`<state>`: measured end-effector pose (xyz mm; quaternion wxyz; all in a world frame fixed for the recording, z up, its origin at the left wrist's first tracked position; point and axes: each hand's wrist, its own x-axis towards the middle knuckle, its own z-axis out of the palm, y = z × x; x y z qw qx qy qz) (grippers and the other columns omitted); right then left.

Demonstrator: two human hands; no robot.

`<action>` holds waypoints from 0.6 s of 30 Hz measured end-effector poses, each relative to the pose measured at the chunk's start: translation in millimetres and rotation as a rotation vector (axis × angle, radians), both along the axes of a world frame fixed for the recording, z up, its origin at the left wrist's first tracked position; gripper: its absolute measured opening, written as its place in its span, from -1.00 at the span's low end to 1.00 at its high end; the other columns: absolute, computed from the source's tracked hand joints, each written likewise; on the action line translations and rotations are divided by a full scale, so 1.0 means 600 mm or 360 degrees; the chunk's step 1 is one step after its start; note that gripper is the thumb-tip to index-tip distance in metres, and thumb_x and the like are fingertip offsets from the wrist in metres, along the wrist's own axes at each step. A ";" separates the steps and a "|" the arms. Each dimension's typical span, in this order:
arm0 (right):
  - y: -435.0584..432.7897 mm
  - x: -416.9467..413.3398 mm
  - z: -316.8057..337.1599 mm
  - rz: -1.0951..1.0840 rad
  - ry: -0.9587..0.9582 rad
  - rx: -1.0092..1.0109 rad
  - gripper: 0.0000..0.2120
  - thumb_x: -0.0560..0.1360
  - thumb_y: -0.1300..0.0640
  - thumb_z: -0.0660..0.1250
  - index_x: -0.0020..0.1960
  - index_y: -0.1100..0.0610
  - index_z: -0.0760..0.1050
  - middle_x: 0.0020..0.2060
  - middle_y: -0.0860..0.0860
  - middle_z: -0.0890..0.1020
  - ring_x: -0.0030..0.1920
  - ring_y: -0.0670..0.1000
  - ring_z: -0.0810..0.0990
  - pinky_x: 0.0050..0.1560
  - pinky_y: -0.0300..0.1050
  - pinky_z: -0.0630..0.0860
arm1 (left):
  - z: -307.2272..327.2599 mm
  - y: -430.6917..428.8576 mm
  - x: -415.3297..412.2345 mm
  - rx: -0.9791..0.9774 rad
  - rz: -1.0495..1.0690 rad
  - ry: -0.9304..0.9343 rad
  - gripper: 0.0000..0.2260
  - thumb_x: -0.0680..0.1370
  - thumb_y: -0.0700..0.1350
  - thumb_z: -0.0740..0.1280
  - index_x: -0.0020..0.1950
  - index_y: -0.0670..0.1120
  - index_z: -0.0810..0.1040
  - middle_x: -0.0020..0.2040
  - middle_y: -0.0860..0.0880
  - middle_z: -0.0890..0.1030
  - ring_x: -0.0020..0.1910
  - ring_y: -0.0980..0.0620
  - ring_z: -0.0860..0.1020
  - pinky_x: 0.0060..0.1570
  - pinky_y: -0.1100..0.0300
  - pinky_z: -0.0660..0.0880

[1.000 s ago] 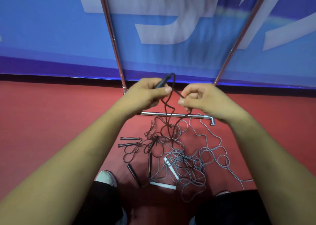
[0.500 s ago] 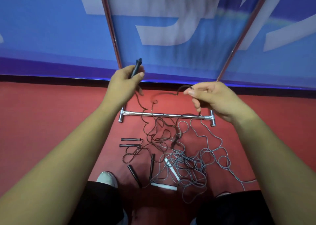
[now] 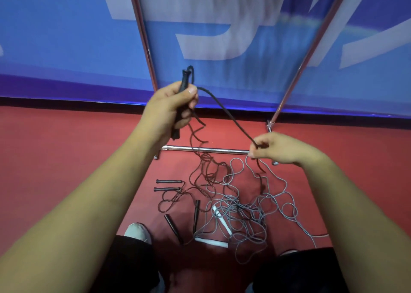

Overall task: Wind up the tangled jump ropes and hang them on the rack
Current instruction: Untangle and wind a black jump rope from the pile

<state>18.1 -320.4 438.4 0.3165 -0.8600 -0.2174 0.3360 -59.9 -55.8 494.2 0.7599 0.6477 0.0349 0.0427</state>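
I see the black jump rope's handle [image 3: 184, 86] clenched upright in the left hand [image 3: 169, 108], raised over the left end of the rack's base bar [image 3: 218, 150]. Its black cord [image 3: 224, 112] leaves the handle's top, bends over the thumb and slants down to the right hand [image 3: 273, 148], which pinches it between thumb and fingertips just over the bar's right end. Loose strands hang from both hands into the tangle [image 3: 233, 203] on the red floor [image 3: 55, 159] on my side of the bar. In that heap dark cords mix with a grey rope [image 3: 278, 192], which spreads out nearer than the bar's right half. Two white handles [image 3: 211, 242] lie at the heap's near edge. Four black handles [image 3: 169, 181] lie nearer than the bar's left end, two side by side and two closer to a white shoe [image 3: 138, 232]. Beyond the bar, two chrome uprights [image 3: 142, 34] rise in front of a blue banner [image 3: 66, 37].
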 end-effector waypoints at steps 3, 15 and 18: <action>-0.023 0.011 -0.041 -0.0034 0.0172 -0.0141 -0.90 0.55 0.13 0.41 -0.13 0.11 0.60 -0.39 -0.21 0.62 -0.40 -0.34 0.50 -0.23 -0.41 0.38 | -0.005 0.009 0.004 -0.0099 0.0142 0.0023 -0.81 0.65 -0.23 0.22 -0.16 -0.11 0.44 -0.33 -0.01 0.44 -0.45 0.10 0.26 -0.53 0.26 0.06; 0.061 -0.046 0.052 0.0035 0.0072 0.0360 -0.85 0.44 0.17 0.51 -0.13 0.28 0.69 -0.44 0.03 0.60 -0.45 -0.16 0.46 -0.39 -0.38 0.39 | -0.034 -0.013 0.001 0.0760 -0.0088 0.0202 -0.80 0.64 -0.23 0.29 0.24 -0.18 0.59 -0.02 -0.04 0.69 -0.51 0.15 0.50 -0.50 0.39 0.30; 0.070 -0.050 0.062 0.0001 0.0036 0.0490 -0.88 0.43 0.17 0.52 -0.20 0.23 0.69 -0.45 0.02 0.59 -0.41 -0.13 0.44 -0.33 -0.38 0.37 | -0.036 -0.029 -0.007 0.0983 -0.0518 0.0298 -0.85 0.64 -0.07 0.32 0.11 -0.11 0.63 -0.15 -0.08 0.69 -0.45 0.04 0.44 -0.44 0.25 0.27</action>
